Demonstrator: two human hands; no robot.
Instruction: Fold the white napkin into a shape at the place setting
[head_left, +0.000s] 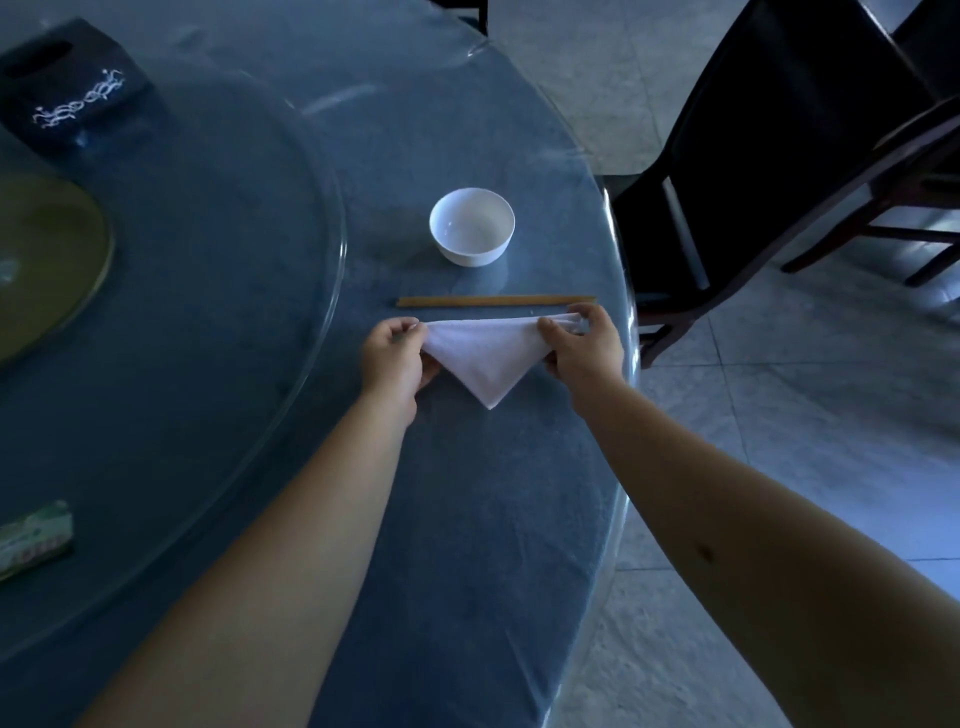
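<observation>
White napkin (488, 356) is seen centre frame on the surface (493, 519), folded to a triangle w/ long edge running left-right, just below the chopsticks (496, 301), tip pointed toward frame bottom. Each end corner is pinched: left hand (395, 358) at left, right hand (584, 345) at right, both grips closed on cloth, equally near; next fold prob. depends on those corners being brought inward

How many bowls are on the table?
1. The bowl stands beyond the chopsticks, near the table's right edge. The frame crops the table's left side, so others may be unseen.
</observation>
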